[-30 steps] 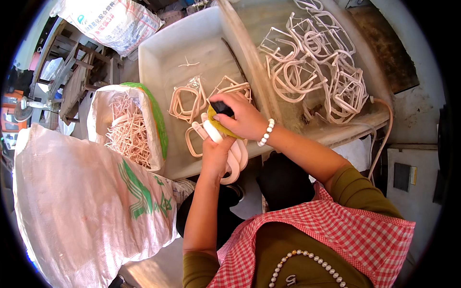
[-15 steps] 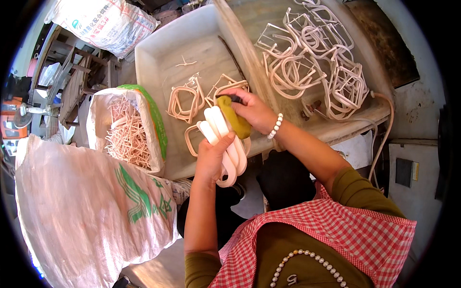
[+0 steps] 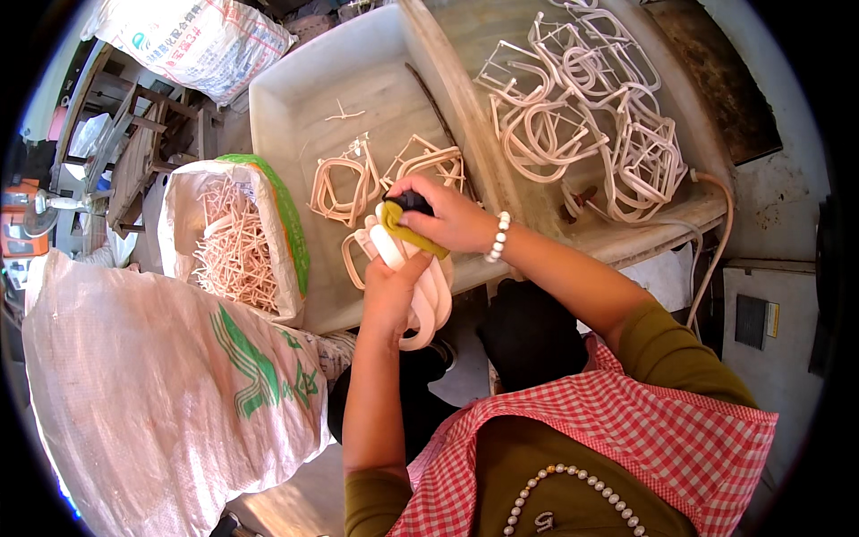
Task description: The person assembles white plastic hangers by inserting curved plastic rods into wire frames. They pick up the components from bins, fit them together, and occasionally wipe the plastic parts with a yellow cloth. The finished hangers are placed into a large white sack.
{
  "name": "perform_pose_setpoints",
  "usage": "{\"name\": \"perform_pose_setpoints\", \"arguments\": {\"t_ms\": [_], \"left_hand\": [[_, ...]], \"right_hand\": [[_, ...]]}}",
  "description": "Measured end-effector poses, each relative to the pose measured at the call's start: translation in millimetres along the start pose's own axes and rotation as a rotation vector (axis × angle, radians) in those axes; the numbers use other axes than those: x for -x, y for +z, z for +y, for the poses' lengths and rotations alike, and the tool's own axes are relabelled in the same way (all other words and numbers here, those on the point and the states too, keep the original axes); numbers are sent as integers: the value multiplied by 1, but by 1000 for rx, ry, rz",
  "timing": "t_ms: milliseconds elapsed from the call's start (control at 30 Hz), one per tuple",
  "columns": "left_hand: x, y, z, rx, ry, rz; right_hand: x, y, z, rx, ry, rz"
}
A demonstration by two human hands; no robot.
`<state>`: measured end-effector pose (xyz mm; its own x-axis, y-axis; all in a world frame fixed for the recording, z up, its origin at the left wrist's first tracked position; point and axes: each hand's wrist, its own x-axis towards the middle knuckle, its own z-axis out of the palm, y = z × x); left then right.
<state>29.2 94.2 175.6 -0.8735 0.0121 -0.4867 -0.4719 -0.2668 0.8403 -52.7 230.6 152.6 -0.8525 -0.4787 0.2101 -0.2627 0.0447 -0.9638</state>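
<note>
My left hand (image 3: pixel 391 288) is wrapped round a bundle of pale, smooth oval loops (image 3: pixel 431 300), thumb on top. They hang over the near edge of the tub. My right hand (image 3: pixel 454 217) grips a soft-looking olive-yellow and black piece (image 3: pixel 413 234), pressed against the upper end of the loops. Its black part bulges between my thumb and fingers; I cannot tell exactly what it is. Just beyond my hands, pale looped frames (image 3: pixel 344 190) with thin cross-pieces lie in the tub (image 3: pixel 309 103). Another pale loop (image 3: pixel 352 261) shows beside my left hand.
A second basin (image 3: pixel 465 45) on the right holds a tangled heap of pale frames (image 3: pixel 582 116). An opened sack (image 3: pixel 291 242) of thin pale offcuts (image 3: pixel 234 255) stands left of the tub. A large white sack (image 3: pixel 170 385) fills the near left. A hose (image 3: pixel 720 228) runs down at right.
My right hand has moved slightly left and turned. The olive-yellow piece, which hung down beside the loops, now lies across their upper end, and more of its black part shows.
</note>
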Motion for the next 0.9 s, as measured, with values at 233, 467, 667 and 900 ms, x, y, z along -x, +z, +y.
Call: {"name": "perform_pose_setpoints", "arguments": {"t_ms": [233,467,667,900], "left_hand": [[-3,3,-6,-11,-42,-6],[1,3,-2,89,-49,-4],[0,-2,-4,67,-39,-3],[-4,2,-1,93,-27,54]], "right_hand": [[2,11,10,264,52,186],[1,-5,22,-741,433,123],[12,-14,9,-709,359,-83],[9,5,21,-392,287,114]]}}
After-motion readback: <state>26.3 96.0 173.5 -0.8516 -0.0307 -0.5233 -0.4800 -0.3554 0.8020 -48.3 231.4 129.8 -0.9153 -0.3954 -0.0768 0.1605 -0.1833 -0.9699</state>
